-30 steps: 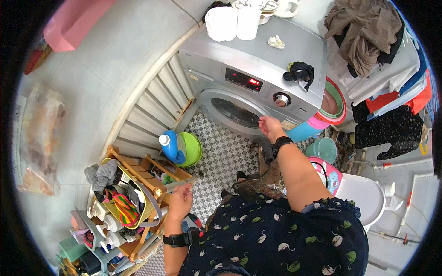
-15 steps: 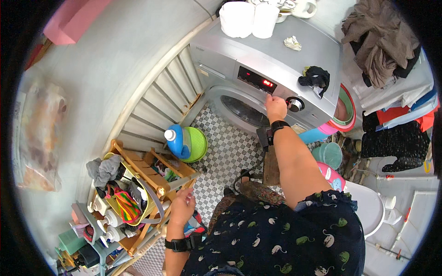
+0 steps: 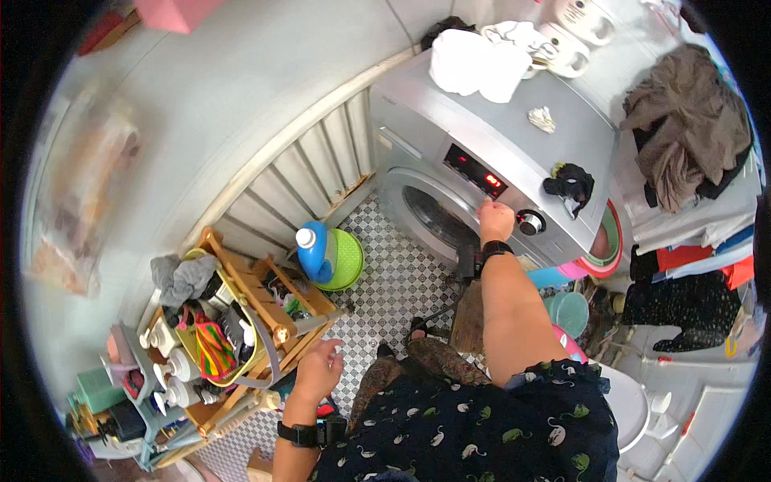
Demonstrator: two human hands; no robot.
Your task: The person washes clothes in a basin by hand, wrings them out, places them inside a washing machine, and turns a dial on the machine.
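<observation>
A silver front-loading washing machine (image 3: 514, 128) stands ahead of me, its round door (image 3: 438, 210) closed. Red digits glow on the dark display (image 3: 475, 171) of its control panel. My right hand (image 3: 495, 220) reaches up to that panel, a fingertip touching just below the display; its other fingers are curled in, with nothing held. The round knob (image 3: 530, 222) sits just to the right of this hand. Lower left, my left hand (image 3: 319, 371) hangs loosely open and holds nothing, beside the wooden rack (image 3: 277, 321). Dark bands circle both wrists.
White rolls (image 3: 479, 66), a crumpled tissue (image 3: 541, 120) and a black cloth (image 3: 570, 189) lie on the machine. A blue bottle (image 3: 316, 251) stands by a green basin (image 3: 347, 259). Clothes (image 3: 683, 120) hang at right; a wooden stool (image 3: 468, 317) stands before the machine.
The view has shifted, so the machine appears further right and lower. My right hand stays at the panel below the display. My left hand remains loosely open near the rack.
</observation>
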